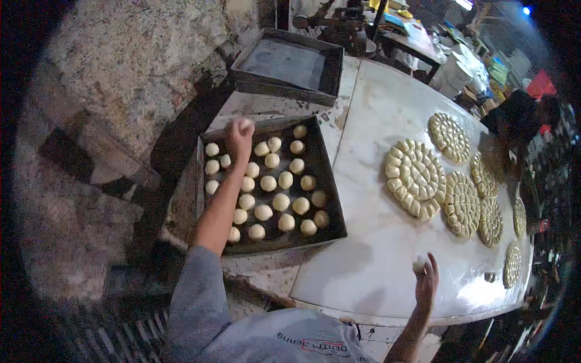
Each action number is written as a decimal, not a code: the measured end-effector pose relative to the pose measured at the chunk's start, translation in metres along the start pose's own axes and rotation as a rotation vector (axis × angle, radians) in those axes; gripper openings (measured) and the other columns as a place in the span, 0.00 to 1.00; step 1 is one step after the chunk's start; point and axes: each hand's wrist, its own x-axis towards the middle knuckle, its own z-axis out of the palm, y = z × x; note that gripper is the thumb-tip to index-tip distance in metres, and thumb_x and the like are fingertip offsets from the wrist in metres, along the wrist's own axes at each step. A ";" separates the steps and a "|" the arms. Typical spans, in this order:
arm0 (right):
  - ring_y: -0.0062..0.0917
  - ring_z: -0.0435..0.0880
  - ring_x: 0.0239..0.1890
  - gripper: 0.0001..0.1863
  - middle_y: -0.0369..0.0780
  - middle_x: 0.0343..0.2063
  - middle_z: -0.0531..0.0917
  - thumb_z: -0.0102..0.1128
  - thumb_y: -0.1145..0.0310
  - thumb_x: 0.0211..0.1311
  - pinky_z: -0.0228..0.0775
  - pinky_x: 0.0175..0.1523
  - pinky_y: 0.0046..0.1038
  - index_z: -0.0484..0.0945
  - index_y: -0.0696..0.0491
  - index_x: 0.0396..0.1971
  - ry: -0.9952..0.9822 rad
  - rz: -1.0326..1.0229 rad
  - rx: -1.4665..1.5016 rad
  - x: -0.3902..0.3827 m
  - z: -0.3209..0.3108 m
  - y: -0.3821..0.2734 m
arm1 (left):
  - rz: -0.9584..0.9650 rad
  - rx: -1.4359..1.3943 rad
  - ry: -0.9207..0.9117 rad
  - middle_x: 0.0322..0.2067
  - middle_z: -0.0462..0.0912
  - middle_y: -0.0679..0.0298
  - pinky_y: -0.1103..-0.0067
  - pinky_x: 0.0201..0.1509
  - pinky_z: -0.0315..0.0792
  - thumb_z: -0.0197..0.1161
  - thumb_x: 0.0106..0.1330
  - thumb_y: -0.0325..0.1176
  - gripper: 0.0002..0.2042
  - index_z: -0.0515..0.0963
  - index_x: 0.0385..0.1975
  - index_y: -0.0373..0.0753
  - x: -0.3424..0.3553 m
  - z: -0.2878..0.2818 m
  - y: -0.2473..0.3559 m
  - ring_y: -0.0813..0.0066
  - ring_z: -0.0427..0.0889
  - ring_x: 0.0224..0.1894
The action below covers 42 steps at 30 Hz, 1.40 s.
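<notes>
Dough ball (244, 126) clasped in the closed fingers of the left hand (239, 137) over the far left corner of the dark baking tray (331, 206), another dough piece (419, 263) pinched by the right hand (426, 279) right of the tray; four rows mostly filled, left column and far edge incomplete.

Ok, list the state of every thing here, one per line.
Left hand: closed on a dough ball over the near tray's far edge.
Right hand: holding a dough piece in its fingers, above the table.
Near tray: mostly filled with dough balls.
Far tray: empty.
Dough rounds: scored, flat on the table.
</notes>
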 end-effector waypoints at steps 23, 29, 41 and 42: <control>0.40 0.71 0.44 0.14 0.48 0.38 0.75 0.59 0.66 0.51 0.63 0.50 0.34 0.75 0.59 0.35 0.527 -0.446 -1.147 0.110 0.010 0.072 | -0.262 -0.678 -1.753 0.38 0.77 0.57 0.76 0.45 0.70 0.61 0.56 0.38 0.15 0.75 0.38 0.36 -0.356 -0.032 0.240 0.67 0.77 0.39; 0.40 0.73 0.37 0.12 0.47 0.30 0.77 0.52 0.64 0.50 0.64 0.45 0.36 0.76 0.59 0.27 1.056 -0.299 -1.398 0.024 -0.313 0.083 | 0.166 -0.401 -1.342 0.23 0.78 0.59 0.72 0.31 0.72 0.61 0.50 0.30 0.03 0.77 0.22 0.39 -0.441 0.070 0.299 0.62 0.77 0.26; 0.43 0.71 0.41 0.15 0.48 0.33 0.74 0.50 0.58 0.53 0.62 0.46 0.41 0.74 0.56 0.28 1.382 0.010 -1.210 0.131 -0.561 -0.004 | 0.088 0.199 -0.914 0.26 0.75 0.59 0.74 0.34 0.68 0.57 0.60 0.35 0.09 0.73 0.31 0.34 -0.495 0.213 0.378 0.65 0.74 0.28; 0.41 0.72 0.38 0.16 0.48 0.29 0.74 0.48 0.56 0.54 0.63 0.45 0.41 0.74 0.56 0.27 1.188 -0.067 -1.386 0.137 -0.553 -0.005 | 0.096 0.213 -0.893 0.26 0.75 0.59 0.74 0.34 0.68 0.57 0.60 0.35 0.09 0.73 0.31 0.34 -0.502 0.217 0.376 0.65 0.74 0.28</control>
